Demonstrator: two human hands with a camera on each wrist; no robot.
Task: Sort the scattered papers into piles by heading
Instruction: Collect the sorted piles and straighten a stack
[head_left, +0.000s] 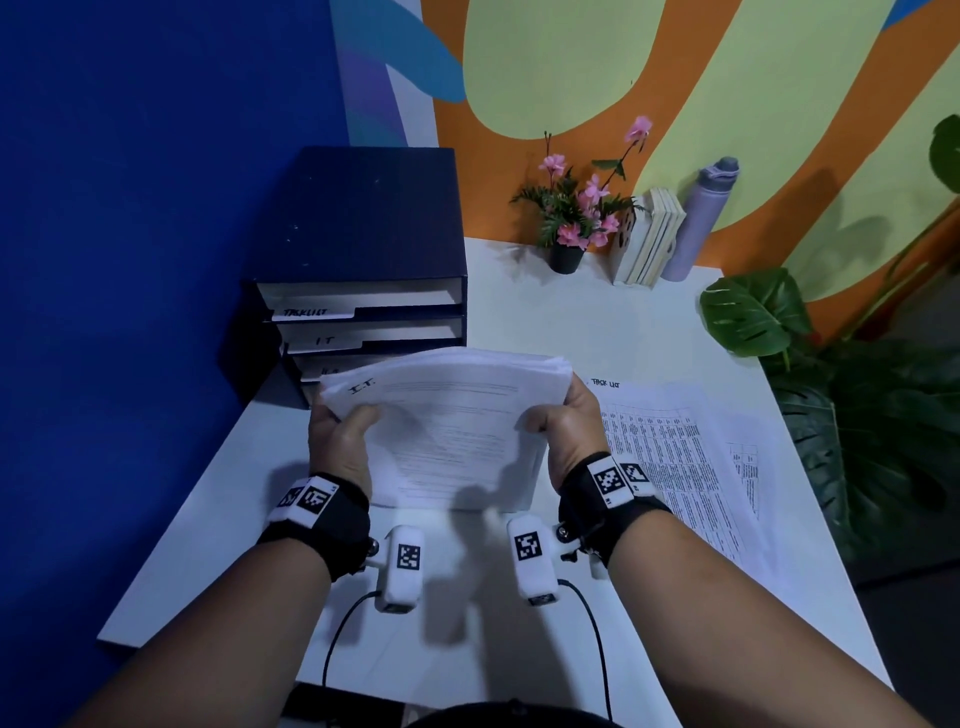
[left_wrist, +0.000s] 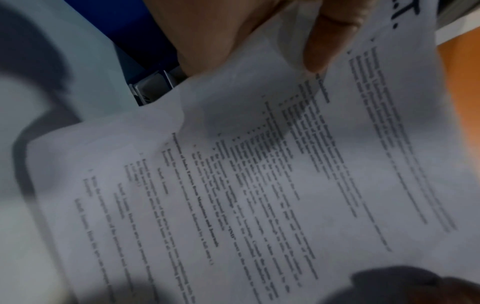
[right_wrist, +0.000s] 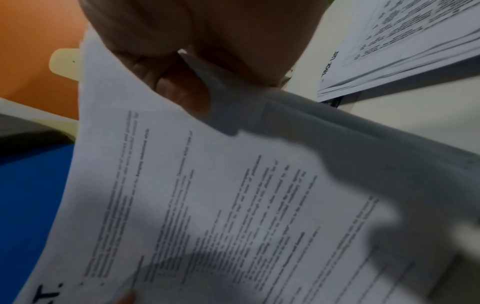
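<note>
Both hands up off the surface (head_left: 597, 322) w/ I.T. stack (head_left: 452, 415): left hand (head_left: 340, 441) pinching left edge, right hand (head_left: 569, 431) gripping right edge, thumbs on top. Task List pile (head_left: 685, 457) flat, just right. File trays (head_left: 363, 291) back-left; bare surface behind.

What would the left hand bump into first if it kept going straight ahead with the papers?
Most likely the dark blue drawer box. The left hand points up the table toward its lower drawers, gripping the I.T. stack; the papers' far edge would probably touch first, though depth is unclear.
</note>
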